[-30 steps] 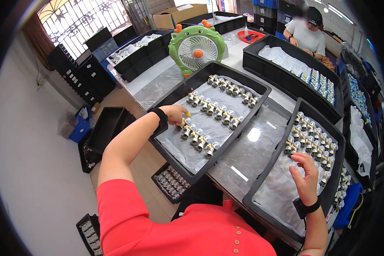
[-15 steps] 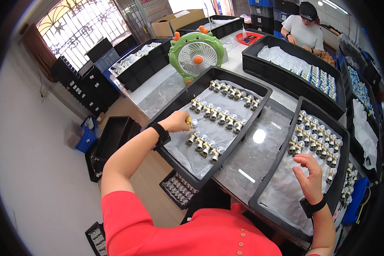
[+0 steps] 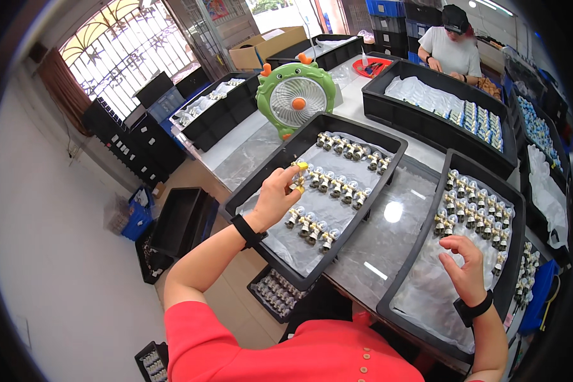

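A: Left hand (image 3: 275, 198), what's it doing?

B: Sits centre-left of frame, over the near-left part of the long black tray (image 3: 256, 195). Fingertips wear yellow caps & pinch one small silvery bulb-like part (image 3: 298, 176), so it's grasping that piece. Black wristband on the wrist.

A: Where's that part vs. the rest?

B: At the left end of the middle row. The tray is lined w/ clear plastic sheet and carries three rows of the same small parts (image 3: 337, 186): one row near the far rim, one mid, one short row closer to the person.

A: Right hand (image 3: 466, 268)?

B: Lower right of frame, over the second black tray (image 3: 420, 254). Fingers curled loosely, thumb & forefinger close together. Can't tell if anything's between them; too small. Hovers just below that tray's cluster of parts (image 3: 474, 207), which fill its upper end.

A: Anything else abt?

B: Both trays lie on a glossy grey worktop (image 3: 388, 232), bare strip between them. Green desk fan (image 3: 295, 97) w/ orange hub stands upper centre, just beyond the left tray. Bigger black bin (image 3: 426, 124) w/ white bags behind, upper right. Another person (image 3: 453, 44) in a grey shirt works at the top right edge. Black crates on the floor, left.
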Demonstrator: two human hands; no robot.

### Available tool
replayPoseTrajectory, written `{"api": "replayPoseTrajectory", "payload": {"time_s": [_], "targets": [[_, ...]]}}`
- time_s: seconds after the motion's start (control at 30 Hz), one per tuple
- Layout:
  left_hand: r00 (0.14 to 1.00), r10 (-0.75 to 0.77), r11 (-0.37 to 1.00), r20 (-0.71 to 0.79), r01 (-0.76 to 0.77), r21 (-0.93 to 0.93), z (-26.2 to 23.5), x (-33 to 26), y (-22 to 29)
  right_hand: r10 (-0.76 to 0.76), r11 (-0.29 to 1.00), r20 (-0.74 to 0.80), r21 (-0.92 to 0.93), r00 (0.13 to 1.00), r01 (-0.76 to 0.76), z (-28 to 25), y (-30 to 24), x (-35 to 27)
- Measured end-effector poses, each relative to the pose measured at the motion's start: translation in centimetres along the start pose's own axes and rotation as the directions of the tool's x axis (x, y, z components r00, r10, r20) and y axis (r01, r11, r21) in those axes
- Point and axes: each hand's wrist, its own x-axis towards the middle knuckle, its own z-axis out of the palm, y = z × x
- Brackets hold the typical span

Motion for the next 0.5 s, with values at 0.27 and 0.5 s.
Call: {"api": "replayPoseTrajectory", "payload": {"time_s": [0.27, 0.5], "targets": [[0.991, 0.032, 0.994, -0.126, -0.044, -0.096, 0.36, -0.08, 0.94, -0.007, 1.000, 0.010, 0.001, 1.000, 0.007, 0.06, 0.21, -0.04], [0.992, -0.083, 0.980, -0.093, 0.064, -0.187, 0.34, 0.17, 0.46, -0.006, 1.000, 0.005, -0.002, 1.000, 0.006, 0.15, 0.31, -0.09]]}}
